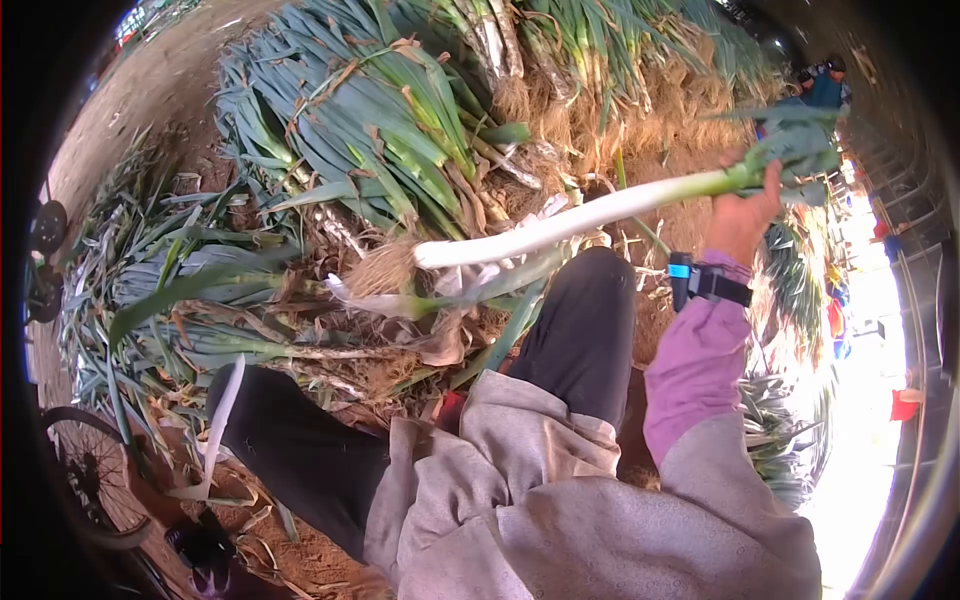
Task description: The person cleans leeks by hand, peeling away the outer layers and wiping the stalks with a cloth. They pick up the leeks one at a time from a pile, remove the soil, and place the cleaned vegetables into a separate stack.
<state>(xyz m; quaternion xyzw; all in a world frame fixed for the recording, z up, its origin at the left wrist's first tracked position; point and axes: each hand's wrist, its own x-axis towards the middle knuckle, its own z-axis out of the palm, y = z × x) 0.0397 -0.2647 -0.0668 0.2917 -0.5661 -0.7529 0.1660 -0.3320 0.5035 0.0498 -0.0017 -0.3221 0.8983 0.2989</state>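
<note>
My right hand is closed around a leek where the white shaft turns green. The leek is held up nearly level, its roots pointing left and its green leaves to the right. A dark band with a blue-marked device is on my right wrist. At the lower left, a black wrist device and a bit of purple sleeve show; my left hand cannot be made out there. Close by, a long pale strip stands upright in front of my dark trouser leg.
Large piles of leeks lie ahead, with more leeks and loose peelings at the left. A bicycle wheel is at the left edge. Another person is far back at the upper right. More leeks lie at my right.
</note>
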